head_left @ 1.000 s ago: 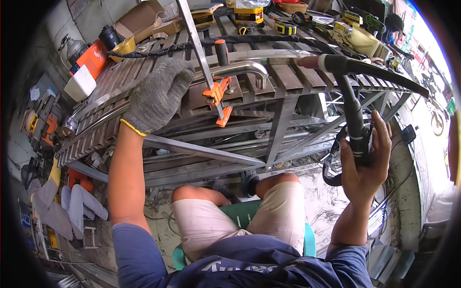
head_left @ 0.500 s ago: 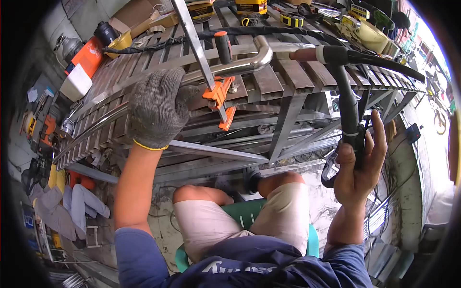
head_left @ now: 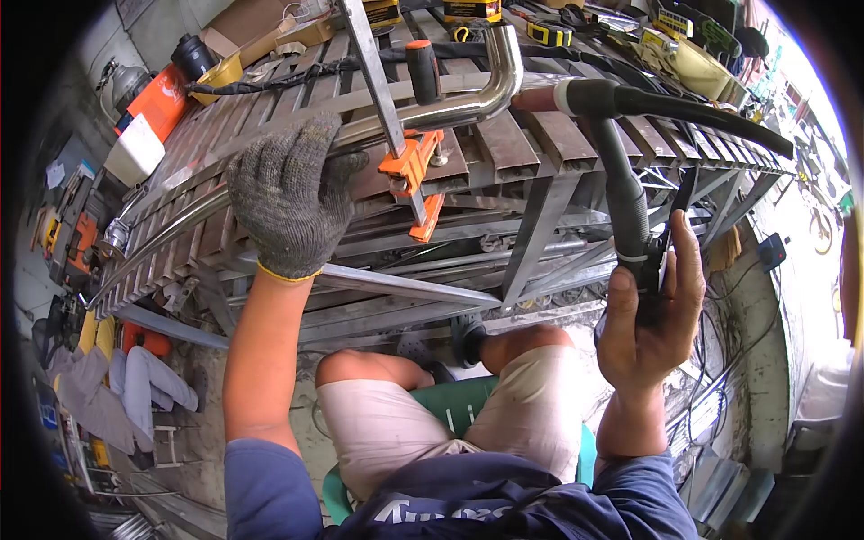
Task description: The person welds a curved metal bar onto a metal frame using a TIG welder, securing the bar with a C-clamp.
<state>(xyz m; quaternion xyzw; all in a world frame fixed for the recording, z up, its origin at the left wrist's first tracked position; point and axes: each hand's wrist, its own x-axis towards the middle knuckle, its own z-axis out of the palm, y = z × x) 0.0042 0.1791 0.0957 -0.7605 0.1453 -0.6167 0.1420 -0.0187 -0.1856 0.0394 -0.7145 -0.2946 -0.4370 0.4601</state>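
My left hand [head_left: 292,198]: one, grey-gloved, back showing, fingers curled closed | my left forearm [head_left: 265,364]: bare, reaching forward | my right hand [head_left: 652,315]: one, ungloved, thumb [head_left: 621,301] and index finger [head_left: 687,252] pointing forward, grip loosely closed | my right forearm [head_left: 634,418]: bare, reaching forward.

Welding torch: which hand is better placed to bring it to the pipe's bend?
Right, I'd say: the right hand holds the welding torch, with its reddish nozzle pointing toward the bent pipe. The gloved left hand looks busy gripping the pipe, across the orange clamp from the bend.
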